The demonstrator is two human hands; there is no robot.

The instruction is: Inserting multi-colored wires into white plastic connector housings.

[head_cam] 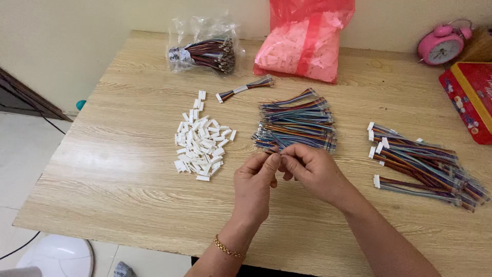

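Nearest the camera, the left hand (254, 185), wearing one thin gold chain bracelet (228, 250), and the right hand (313, 170) are meeting fingertip to fingertip over the pale wood-grain desk (123, 174), both pinching the end of a multicoloured wire strip at the near edge of the middle pile of loose multicoloured wire strips (297, 123). One heap of small white plastic connector housings (201, 143), too many to count, is lying to the left, and one pile of wire strips already fitted with white plugs (425, 166) is lying to the right. Farther back, one single plugged wire strip (245, 87), one clear bag of dark wire bundles (204, 51), one red plastic bag of white parts (306, 43), one pink round alarm clock (442, 45) and one red tin (469, 100) are sitting.
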